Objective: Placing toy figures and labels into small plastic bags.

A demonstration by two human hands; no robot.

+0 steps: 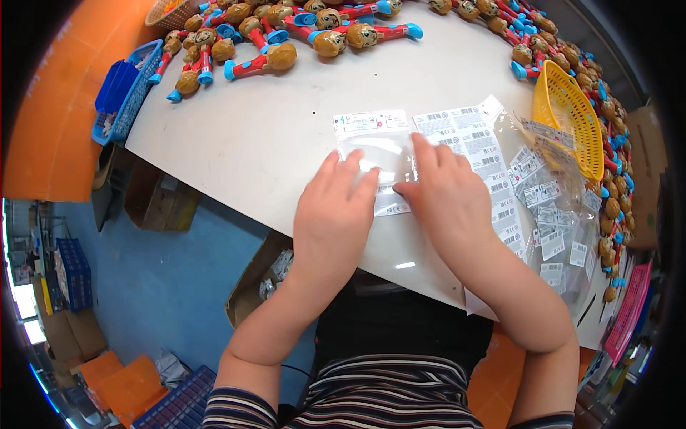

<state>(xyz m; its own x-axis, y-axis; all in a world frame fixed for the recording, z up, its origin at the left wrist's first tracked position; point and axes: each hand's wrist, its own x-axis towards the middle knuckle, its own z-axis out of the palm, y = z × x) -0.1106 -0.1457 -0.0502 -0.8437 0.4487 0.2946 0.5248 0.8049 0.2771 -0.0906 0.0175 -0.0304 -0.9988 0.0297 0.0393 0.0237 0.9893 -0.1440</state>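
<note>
A clear plastic bag (379, 151) with a white printed header lies flat on the table in front of me. My left hand (334, 207) rests on its left side, fingers spread and stretched out. On the right side is my right hand (449, 196), its thumb and index finger apart, the thumb beside a small barcode label near the bag's lower edge. Partly under my right hand and forearm lies a sheet of white barcode labels (482, 151). Just right of the sheet is a pile of clear bags with labels on them (550, 214).
Many small figures with brown heads, red bodies and blue ends (250, 53) line the table's far and right edges. A yellow basket (568, 118) stands at right, a blue basket (127, 89) at far left. An open cardboard box (254, 279) sits below the near edge.
</note>
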